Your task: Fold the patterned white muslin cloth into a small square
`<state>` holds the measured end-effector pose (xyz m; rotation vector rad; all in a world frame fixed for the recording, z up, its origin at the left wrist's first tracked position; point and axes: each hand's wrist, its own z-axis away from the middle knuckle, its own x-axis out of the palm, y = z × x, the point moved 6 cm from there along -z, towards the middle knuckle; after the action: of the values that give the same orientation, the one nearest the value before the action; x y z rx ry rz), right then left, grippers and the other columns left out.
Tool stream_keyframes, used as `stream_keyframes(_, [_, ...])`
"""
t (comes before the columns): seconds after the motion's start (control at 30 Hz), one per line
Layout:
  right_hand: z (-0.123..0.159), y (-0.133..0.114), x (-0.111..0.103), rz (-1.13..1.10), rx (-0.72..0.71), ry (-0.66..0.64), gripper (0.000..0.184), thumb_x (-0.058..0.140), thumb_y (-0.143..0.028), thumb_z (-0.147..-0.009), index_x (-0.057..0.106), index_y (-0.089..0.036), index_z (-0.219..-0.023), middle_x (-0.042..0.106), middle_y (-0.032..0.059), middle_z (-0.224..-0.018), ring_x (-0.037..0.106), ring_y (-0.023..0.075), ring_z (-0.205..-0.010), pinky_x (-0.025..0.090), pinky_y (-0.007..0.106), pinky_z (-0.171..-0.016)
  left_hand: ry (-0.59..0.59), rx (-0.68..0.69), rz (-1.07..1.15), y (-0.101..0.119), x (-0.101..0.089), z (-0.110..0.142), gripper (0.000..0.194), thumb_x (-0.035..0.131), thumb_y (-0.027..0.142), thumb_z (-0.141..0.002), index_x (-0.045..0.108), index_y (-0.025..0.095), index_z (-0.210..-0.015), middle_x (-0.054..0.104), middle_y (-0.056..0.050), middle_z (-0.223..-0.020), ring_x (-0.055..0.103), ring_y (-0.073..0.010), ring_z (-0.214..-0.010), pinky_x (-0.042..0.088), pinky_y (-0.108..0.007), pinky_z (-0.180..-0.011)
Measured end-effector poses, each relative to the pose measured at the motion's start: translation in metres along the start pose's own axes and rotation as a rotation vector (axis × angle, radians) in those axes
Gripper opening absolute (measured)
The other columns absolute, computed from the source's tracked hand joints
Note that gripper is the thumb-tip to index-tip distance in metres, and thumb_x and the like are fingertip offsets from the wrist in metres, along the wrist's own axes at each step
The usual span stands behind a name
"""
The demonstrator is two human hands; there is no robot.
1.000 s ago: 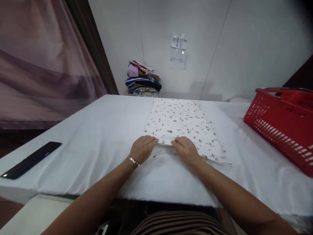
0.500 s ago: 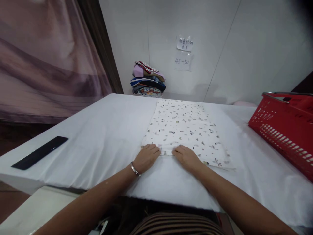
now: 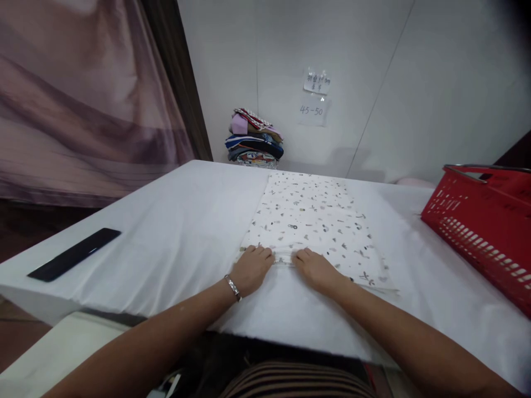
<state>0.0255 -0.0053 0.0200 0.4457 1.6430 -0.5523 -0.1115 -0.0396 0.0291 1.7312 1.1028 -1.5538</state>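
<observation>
A white cloth (image 3: 309, 215) with a small scattered print lies flat on the table, its near edge towards me. My left hand (image 3: 254, 270) grips that near edge at its left part, fingers curled over the fabric; a bracelet (image 3: 233, 287) circles the wrist. A short way to the right, my right hand (image 3: 317, 270) holds the same edge with bent fingers. Between the two hands the fabric is slightly gathered and raised. The fingertips of both hands are partly hidden.
A white sheet (image 3: 186, 221) covers the table. On the right stands a red plastic basket (image 3: 485, 221). At the left lies a dark flat slab (image 3: 74, 254). Folded fabrics (image 3: 255, 138) are stacked at the back by the wall, under paper signs (image 3: 313, 110). A curtain (image 3: 83, 99) hangs left.
The view has shifted slightly. Both hands stay on the cloth's near edge, their grip much the same.
</observation>
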Motion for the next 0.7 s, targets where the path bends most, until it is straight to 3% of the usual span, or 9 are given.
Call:
stream_keyframes(0.13, [0.005,-0.002,-0.013,-0.057,0.019,-0.019,0.025,0.039,-0.007,-0.083,0.06,-0.016,-0.093,0.057,0.0071,-0.091,0.048,0.0185,-0.086,0.037,0.027,-0.07,0.044,0.0,-0.069,0.004,-0.003,-0.002,0.021,0.04,0.002,-0.078,0.055,0.015,-0.084,0.054,-0.007,-0.086,0.047,-0.0193,-0.077,0.034,-0.035,-0.07])
stream_keyframes(0.27, [0.021,-0.016,-0.023,-0.077,-0.021,0.002,0.027,0.039,-0.002,-0.079,0.06,-0.018,-0.085,0.057,0.0055,-0.087,0.048,0.017,-0.08,0.037,0.026,-0.067,0.14,0.074,-0.05,0.013,-0.009,0.012,0.019,0.038,0.006,-0.084,0.054,0.016,-0.084,0.053,-0.005,-0.082,0.045,-0.0184,-0.077,0.033,-0.035,-0.071])
stream_keyframes(0.43, [0.032,-0.03,-0.016,-0.021,-0.04,0.045,0.027,0.037,-0.005,-0.084,0.059,-0.019,-0.093,0.056,0.0058,-0.089,0.047,0.0181,-0.082,0.037,0.027,-0.067,0.165,0.053,0.006,0.016,-0.011,0.026,0.018,0.039,0.007,-0.085,0.055,0.017,-0.084,0.053,-0.004,-0.081,0.044,-0.018,-0.077,0.034,-0.034,-0.071])
stream_keyframes(0.7, [0.031,-0.037,0.002,0.037,-0.05,0.046,0.023,0.038,-0.006,-0.086,0.057,-0.017,-0.094,0.055,0.0061,-0.091,0.046,0.0187,-0.081,0.037,0.029,-0.069,0.085,-0.074,0.101,0.013,0.002,0.027,0.018,0.043,0.001,-0.077,0.053,0.016,-0.08,0.053,-0.005,-0.085,0.044,-0.0191,-0.08,0.035,-0.034,-0.071])
